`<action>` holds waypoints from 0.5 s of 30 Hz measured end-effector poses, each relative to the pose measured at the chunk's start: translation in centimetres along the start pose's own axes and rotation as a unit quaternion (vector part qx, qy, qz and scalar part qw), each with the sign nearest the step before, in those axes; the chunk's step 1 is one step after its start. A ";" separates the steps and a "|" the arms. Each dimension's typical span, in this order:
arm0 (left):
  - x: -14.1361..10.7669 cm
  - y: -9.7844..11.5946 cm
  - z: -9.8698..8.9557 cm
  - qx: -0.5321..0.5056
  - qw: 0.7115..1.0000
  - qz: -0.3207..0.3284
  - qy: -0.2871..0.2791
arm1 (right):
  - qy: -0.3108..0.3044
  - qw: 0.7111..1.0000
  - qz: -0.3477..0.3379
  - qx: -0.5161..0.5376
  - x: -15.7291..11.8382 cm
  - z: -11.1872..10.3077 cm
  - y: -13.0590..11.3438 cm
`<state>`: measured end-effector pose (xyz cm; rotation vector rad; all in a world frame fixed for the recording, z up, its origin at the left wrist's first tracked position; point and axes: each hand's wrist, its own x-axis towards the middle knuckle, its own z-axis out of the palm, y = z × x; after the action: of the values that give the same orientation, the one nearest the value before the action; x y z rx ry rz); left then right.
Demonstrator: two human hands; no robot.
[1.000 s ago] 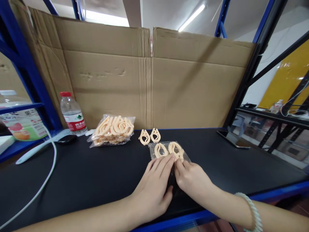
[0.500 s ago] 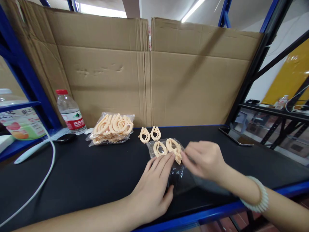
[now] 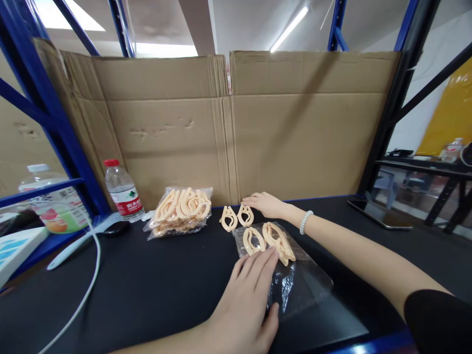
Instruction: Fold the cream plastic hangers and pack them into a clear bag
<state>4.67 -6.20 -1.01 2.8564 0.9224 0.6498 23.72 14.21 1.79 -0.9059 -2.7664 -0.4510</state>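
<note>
My left hand [image 3: 250, 300] lies spread over the lower left part of a clear plastic bag [image 3: 306, 282], its fingertips against cream plastic pieces in the bag. One cream piece [image 3: 253, 240] is at the left inside it, and folded cream pieces [image 3: 279, 241] lie beside it. Behind the bag, two loose cream pieces stand side by side, a left one [image 3: 228, 219] and a right one [image 3: 245, 215]. My right hand [image 3: 267, 204] reaches to the top of the right one, fingers stretched out; whether they grip it is not clear.
A packed bag of cream pieces [image 3: 180, 211] sits to the left. Beyond it are a water bottle [image 3: 125, 191], a black object [image 3: 116, 229], a light-blue handled tool [image 3: 70, 250] and a white cable [image 3: 96, 275]. A phone [image 3: 379, 214] lies at right; cardboard [image 3: 309, 142] stands behind.
My right hand has moved from the folded pieces on the bag to the loose pieces behind it. My left hand stays on the bag. The view has tilted up slightly.
</note>
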 end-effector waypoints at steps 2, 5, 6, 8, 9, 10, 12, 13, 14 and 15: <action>0.1 -0.1 0.1 0.007 1.000 0.002 -0.004 | -0.014 1.000 -0.010 0.006 0.6 0.7 0.5; 0.2 -0.2 0.3 0.010 1.000 0.000 -0.012 | -0.034 0.999 -0.019 0.020 0.7 1.4 1.0; 0.3 -0.3 0.3 0.008 1.000 -0.001 -0.014 | -0.037 0.999 -0.017 0.025 0.6 1.5 1.1; 0.4 -0.3 0.4 0.003 1.000 -0.001 -0.016 | -0.038 0.999 -0.008 0.032 0.2 1.4 1.3; 0.4 -0.3 0.3 0.001 1.000 0.000 -0.016 | -0.037 0.999 -0.002 0.036 0.0 1.3 1.3; 0.4 -0.3 0.3 -0.001 1.000 -0.001 -0.016 | -0.036 0.999 0.005 0.040 -0.3 1.1 1.4; 0.4 -0.3 0.3 0.000 1.000 -0.001 -0.015 | -0.036 0.998 0.018 0.049 -1.0 0.7 1.6; 0.4 -0.2 0.2 0.001 1.000 -0.001 -0.015 | -0.037 0.998 0.026 0.054 -1.4 0.6 1.7; 0.3 -0.2 0.2 0.002 1.000 -0.001 -0.017 | -0.036 0.997 0.033 0.058 -1.8 0.5 1.9; 0.3 -0.1 0.2 0.003 1.000 -0.002 -0.018 | -0.036 0.997 0.041 0.062 -2.3 0.4 2.0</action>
<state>4.88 -5.92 -1.10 2.8606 0.9251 0.5948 26.71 14.61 1.27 -1.0198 -2.7716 -0.2363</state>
